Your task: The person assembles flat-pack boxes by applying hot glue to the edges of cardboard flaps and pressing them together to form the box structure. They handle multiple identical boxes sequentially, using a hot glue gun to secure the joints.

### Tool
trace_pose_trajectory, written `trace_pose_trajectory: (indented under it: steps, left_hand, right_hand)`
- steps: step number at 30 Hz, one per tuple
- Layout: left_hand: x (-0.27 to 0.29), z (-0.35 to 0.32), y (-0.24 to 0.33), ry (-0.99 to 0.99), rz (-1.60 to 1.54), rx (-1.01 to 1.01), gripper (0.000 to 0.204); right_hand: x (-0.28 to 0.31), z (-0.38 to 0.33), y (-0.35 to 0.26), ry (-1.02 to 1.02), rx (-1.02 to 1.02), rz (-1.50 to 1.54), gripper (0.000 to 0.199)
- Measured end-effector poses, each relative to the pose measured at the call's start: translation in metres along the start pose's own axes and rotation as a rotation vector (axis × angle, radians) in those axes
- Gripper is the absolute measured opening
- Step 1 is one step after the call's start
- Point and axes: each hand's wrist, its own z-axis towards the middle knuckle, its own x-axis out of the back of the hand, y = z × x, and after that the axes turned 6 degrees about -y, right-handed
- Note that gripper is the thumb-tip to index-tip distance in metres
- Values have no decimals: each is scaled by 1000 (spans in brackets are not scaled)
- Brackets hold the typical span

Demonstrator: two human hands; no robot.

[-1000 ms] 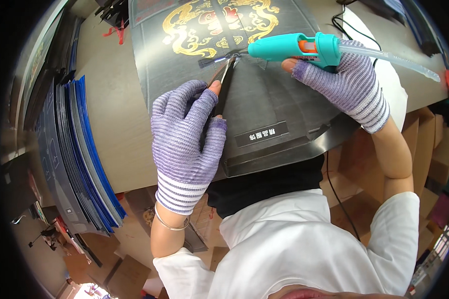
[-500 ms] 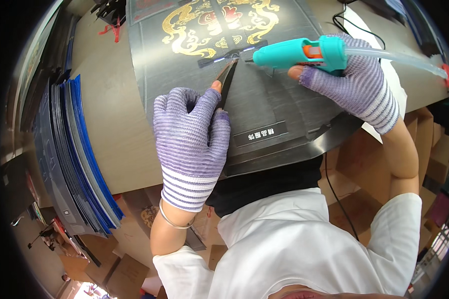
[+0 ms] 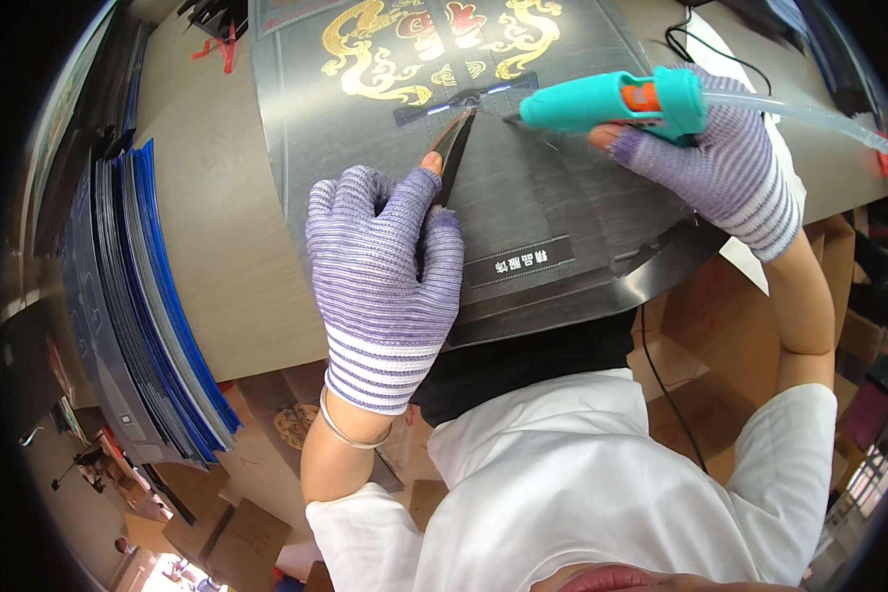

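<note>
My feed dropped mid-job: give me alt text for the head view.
The right hand aims a teal glue gun at a dark printed cardboard sheet on the table, while the left hand presses the sheet flat. Blue-edged sheets are stacked at left.

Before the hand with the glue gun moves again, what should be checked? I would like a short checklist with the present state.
1. Left hand presses flat on the dark printed sheet: ok.
2. Left fingers hold the thin dark strip in place: ok.
3. Right hand grips the turquoise glue gun: ok.
4. Nozzle points at the strip end, near the sheet: ok.
5. Glue coming out: cannot tell.
6. Black cable hangs free below the table edge: ok.
</note>
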Motion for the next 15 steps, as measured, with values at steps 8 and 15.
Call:
trace_pose_trajectory:
  steps: [8, 15]
  left_hand:
    - [-1, 0, -3, 4, -40, -12, 33]
    - [0, -1, -2, 7, -43, 0, 33]
  right_hand:
    - [-8, 9, -1, 77, 100, -66, 29]
    - [5, -10, -1, 51, 100, -116, 31]
